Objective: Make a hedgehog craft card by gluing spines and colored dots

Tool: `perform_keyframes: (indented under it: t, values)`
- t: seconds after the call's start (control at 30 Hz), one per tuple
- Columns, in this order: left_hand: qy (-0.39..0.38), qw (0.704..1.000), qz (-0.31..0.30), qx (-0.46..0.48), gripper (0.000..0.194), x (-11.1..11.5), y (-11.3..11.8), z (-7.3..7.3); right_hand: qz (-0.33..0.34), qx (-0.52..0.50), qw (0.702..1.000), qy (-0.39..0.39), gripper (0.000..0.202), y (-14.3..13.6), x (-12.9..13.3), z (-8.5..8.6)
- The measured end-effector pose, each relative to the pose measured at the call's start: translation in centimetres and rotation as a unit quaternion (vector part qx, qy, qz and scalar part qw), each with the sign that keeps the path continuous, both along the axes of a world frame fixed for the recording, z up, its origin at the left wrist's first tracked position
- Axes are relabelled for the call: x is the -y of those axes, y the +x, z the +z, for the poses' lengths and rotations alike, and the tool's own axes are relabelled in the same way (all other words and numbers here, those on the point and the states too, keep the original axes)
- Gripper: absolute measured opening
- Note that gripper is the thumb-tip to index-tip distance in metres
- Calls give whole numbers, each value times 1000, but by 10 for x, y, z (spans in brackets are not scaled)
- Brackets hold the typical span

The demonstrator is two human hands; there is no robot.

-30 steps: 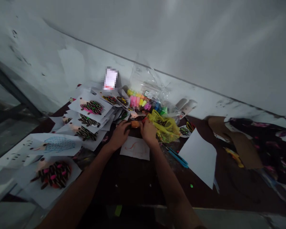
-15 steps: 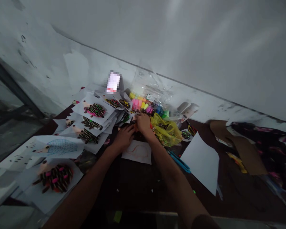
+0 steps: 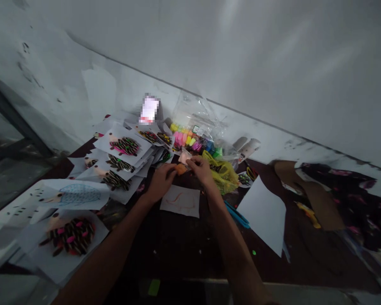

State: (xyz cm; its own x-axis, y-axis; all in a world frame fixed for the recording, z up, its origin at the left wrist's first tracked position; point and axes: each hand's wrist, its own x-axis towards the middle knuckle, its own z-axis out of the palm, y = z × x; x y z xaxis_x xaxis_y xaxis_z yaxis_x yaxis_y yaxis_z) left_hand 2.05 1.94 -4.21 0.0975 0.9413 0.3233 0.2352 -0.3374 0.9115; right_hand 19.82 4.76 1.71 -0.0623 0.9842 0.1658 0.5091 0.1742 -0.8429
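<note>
A small lump of orange modelling clay (image 3: 180, 169) lies between my two hands over the dark table. My left hand (image 3: 161, 180) has its thumb and fingers closed on the lump's left side. From the right, my right hand (image 3: 200, 168) pinches at the other side of it, where clear wrapping seems to be. Just beyond the fingertips is a pale peach lump (image 3: 184, 156), apparently wrapped too. Nearer to me lies a small sheet with an orange outline drawing (image 3: 180, 201), flat on the table and untouched.
Stacked papers with clay hedgehogs (image 3: 124, 145) fill the left. Behind my hands are colourful clay packs (image 3: 190, 139) and a yellow plastic bag (image 3: 224, 176). Blue scissors (image 3: 237, 214), a white sheet (image 3: 265, 216) and brown cardboard (image 3: 324, 203) lie right. A lit phone (image 3: 150, 109) leans against the wall.
My hands have moved apart a little, the right one shifting right. The orange clay and the peach lump now show between and beyond the fingers. The view has shifted slightly.
</note>
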Motion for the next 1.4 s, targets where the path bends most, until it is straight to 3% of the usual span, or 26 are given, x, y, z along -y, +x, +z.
perform_keyframes:
  t: [0.1,0.2,0.37,0.47,0.7,0.97,1.23,1.4]
  values:
    - [-111,970,-59,208,49,6,0,13,47,-120,991,-42,31,-13,24,-4]
    - [-176,934,-99,296,53,12,-3,24,61,-182,979,-74,30,-29,46,-9]
    - [-200,949,-77,233,52,15,-9,32,-14,-189,982,11,27,-30,56,-13]
    - [-201,957,-94,190,51,14,-10,30,-19,-144,989,23,27,-22,52,-16]
    - [-192,949,-152,197,50,13,-8,23,-34,-164,985,-32,29,-9,52,-23]
    - [-169,952,-153,202,33,16,-13,30,13,-280,952,-126,36,-7,56,-22]
    - [-185,947,-164,206,34,17,-13,34,17,-310,937,-161,39,-5,59,-19]
    - [-167,957,-146,189,37,18,-12,34,32,-269,950,-153,32,-6,60,-14]
